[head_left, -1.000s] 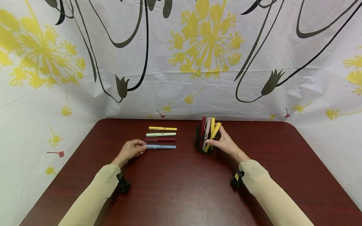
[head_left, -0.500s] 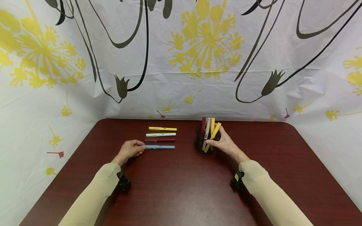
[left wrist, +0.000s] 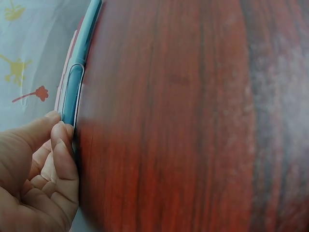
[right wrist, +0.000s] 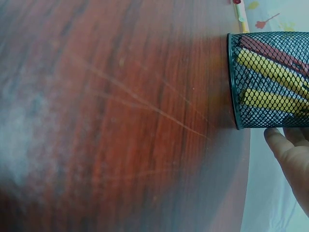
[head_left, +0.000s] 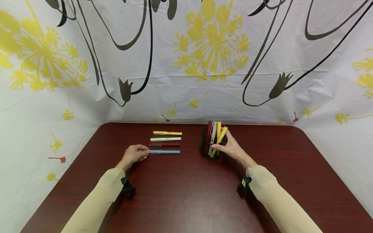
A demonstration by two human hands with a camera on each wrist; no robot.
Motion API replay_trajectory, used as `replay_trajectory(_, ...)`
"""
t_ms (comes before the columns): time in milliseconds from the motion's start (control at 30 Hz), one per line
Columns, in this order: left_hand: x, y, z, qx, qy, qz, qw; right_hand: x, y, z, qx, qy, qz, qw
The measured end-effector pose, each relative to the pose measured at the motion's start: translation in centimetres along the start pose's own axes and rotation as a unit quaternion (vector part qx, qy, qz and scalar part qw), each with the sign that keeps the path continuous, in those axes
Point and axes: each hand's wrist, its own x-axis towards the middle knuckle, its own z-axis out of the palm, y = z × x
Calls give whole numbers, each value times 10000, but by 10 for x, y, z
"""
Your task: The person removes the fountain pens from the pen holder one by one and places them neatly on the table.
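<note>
In the head view my left hand [head_left: 134,156] pinches the clip end of a light blue pen [head_left: 165,151] between thumb and fingertips. The pen lies level, closest to me in a row with a dark red pen [head_left: 166,145], a white pen [head_left: 166,139] and a yellow pen [head_left: 167,133]. The left wrist view shows the thumb and forefinger at the tip of the blue cap [left wrist: 72,92]. On the right, my right hand [head_left: 231,148] holds a black mesh pen cup [head_left: 205,149] by its right side, thumb near the front rim. Dark red, grey and yellow pens stand in it.
The dark red-brown wooden table [head_left: 186,194] has rounded far corners. A white curtain [head_left: 186,97] with yellow and grey flower prints hangs right behind its far edge and along both sides. Black wrist cameras [head_left: 128,187] sit on both sleeves.
The blue pen has shifted slightly to the left along with my left hand's fingertips. The right hand and the pen cup stay where they were.
</note>
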Motion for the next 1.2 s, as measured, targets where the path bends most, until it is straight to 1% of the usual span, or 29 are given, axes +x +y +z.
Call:
replay_trajectory(133,0,1,0,69,30,34,10000,-9,-18,0,47,-72,62,9999)
replay_trajectory(233,-1,1,-1,271,123,103,9995,-14,-30,-1,99,-96,59,9999)
replay_trajectory(333,-3,2,-2,643,378,295,9968,-9,-23,-1,139,-86,58,9999)
replay_trajectory(400,-4,4,-2,946,625,518,9922,-6,-16,-2,120,-76,80,9999)
replay_trajectory(500,-5,10,1,1290,937,985,9823,-2,-6,-2,43,-53,70,10000)
replay_trajectory(533,-5,13,3,1343,1000,1129,9794,-1,-4,-1,11,-41,55,10000)
replay_trajectory(600,-5,23,10,1399,1018,1417,9747,0,-1,-1,-2,-12,12,10000)
replay_trajectory(700,-6,41,24,1267,866,1737,9728,0,0,0,11,17,-26,10000)
replay_trajectory(767,-6,55,36,1064,621,1880,9744,0,1,0,-7,23,-7,10000)
replay_trajectory(867,-6,76,54,600,216,1995,9778,0,1,0,-24,29,8,10000)
replay_trajectory(933,-5,90,66,323,-70,2036,9785,0,0,0,-27,38,19,10000)
replay_trajectory(1000,-3,102,78,73,-287,2073,9778,-1,0,0,-30,47,22,10000)
replay_trajectory(1067,0,113,88,-49,-460,2117,9762,-1,-1,0,-34,57,20,10000)
replay_trajectory(1200,4,131,108,-192,-682,2193,9731,-1,-1,1,31,98,-63,9999)
